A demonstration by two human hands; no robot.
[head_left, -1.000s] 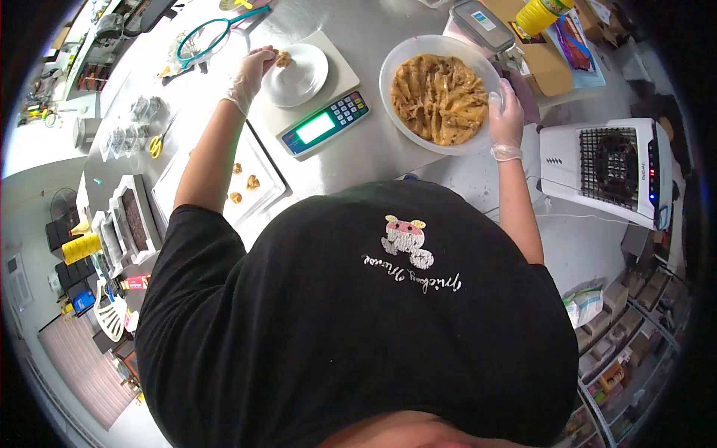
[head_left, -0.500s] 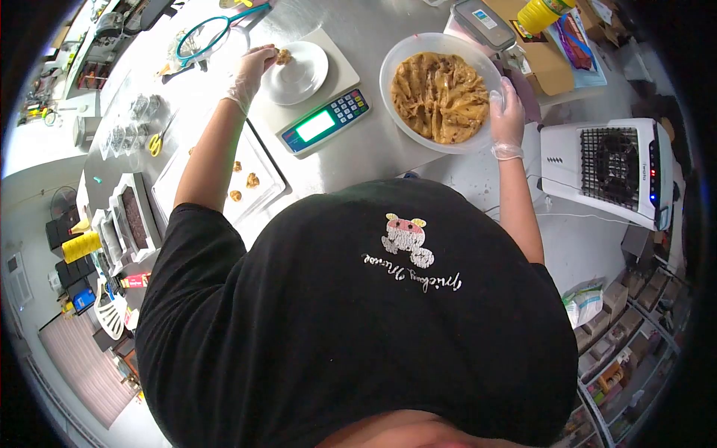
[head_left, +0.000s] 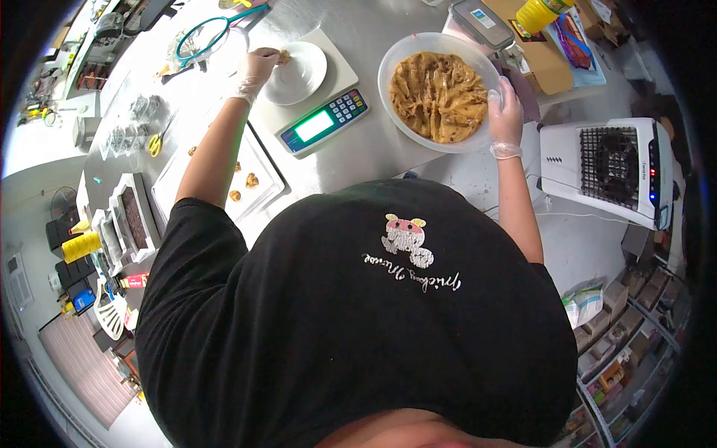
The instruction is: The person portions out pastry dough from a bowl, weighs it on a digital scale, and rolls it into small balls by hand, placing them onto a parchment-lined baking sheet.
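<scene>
Steel worktop (head_left: 373, 149): dough bowl, scale with plate, tray of portions.
Clear bowl (head_left: 388, 63) holds a tan, folded dough mass (head_left: 439, 95); gloved right hand (head_left: 506, 112) grips the bowl's rim on its right side, fingers curled over the edge, forearm straight. White plate (head_left: 299, 75) sits on the digital scale (head_left: 317, 104), display lit. Gloved left hand (head_left: 256, 69) pinches a small dough piece (head_left: 283, 56) at the plate's left rim, arm fully extended across the table. White tray (head_left: 250, 175) beside the scale carries a few small dough portions (head_left: 252, 180), partly hidden by the left arm.
</scene>
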